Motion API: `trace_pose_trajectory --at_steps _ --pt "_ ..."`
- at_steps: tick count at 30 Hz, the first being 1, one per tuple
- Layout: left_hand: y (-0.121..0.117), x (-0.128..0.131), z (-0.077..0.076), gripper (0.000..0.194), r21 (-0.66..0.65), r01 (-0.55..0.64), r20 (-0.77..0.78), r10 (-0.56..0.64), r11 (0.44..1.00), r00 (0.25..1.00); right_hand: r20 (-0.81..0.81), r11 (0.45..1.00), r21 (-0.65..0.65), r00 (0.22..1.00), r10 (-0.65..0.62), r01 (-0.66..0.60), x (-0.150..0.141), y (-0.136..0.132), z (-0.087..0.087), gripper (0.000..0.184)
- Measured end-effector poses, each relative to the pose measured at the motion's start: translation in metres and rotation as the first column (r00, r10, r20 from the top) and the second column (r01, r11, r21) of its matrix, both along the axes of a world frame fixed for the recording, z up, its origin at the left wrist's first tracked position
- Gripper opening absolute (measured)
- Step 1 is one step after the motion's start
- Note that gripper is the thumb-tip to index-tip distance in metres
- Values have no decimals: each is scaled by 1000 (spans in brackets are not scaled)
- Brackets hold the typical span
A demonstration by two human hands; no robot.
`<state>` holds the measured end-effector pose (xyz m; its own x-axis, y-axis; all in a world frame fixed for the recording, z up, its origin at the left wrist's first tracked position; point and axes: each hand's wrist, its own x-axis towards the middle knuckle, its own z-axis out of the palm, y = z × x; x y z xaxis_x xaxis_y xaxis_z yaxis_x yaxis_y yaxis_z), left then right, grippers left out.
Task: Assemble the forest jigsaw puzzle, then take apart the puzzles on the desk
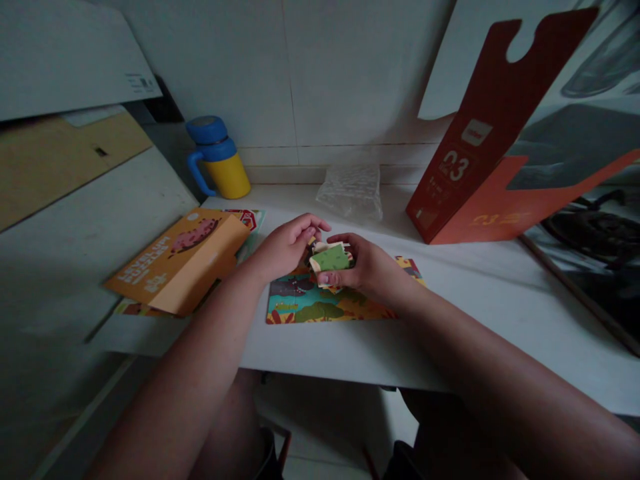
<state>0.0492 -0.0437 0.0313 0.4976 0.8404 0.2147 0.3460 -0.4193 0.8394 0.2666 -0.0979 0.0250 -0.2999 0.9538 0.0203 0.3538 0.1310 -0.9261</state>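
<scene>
My right hand (373, 267) is closed round a small stack of puzzle pieces (330, 259), the top one green. My left hand (287, 243) hovers just left of the stack with its fingers curled toward it, fingertips touching or nearly touching the pieces. Both hands are above a colourful jigsaw board (320, 307) with an animal scene, lying flat on the white table (490, 293). The upper part of the board is hidden by my hands.
An orange puzzle box (180, 260) lies at the left over another colourful sheet (250, 219). A blue and yellow mug (220, 159) stands at the back left. A clear plastic bag (353, 190) lies by the wall. A tall red cardboard sleeve (480, 160) stands at the right.
</scene>
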Motion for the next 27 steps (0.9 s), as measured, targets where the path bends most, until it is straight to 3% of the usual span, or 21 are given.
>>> trace_pose_trajectory --at_steps 2,6,9,14,22,27 --pt "-5 9 -1 26 -26 38 122 -34 999 992 36 1000 24 999 -12 11 -3 0 -2 90" --pt "-8 18 -6 24 -79 55 301 -29 995 953 92 997 51 995 46 -51 -3 0 -3 66" --pt "-8 18 -6 23 -132 63 365 -10 989 931 157 995 104 988 -9 -7 -3 -2 -2 60" --pt "-13 19 0 24 -183 120 367 -46 976 929 255 943 321 952 -171 84 -8 -3 -5 58" --pt "-19 25 -5 32 -156 147 248 -105 977 963 269 926 374 961 -58 -49 -4 3 -18 76" --pt "-23 28 -6 45 -84 247 236 -221 965 946 330 921 358 943 29 -153 -1 1 -15 61"
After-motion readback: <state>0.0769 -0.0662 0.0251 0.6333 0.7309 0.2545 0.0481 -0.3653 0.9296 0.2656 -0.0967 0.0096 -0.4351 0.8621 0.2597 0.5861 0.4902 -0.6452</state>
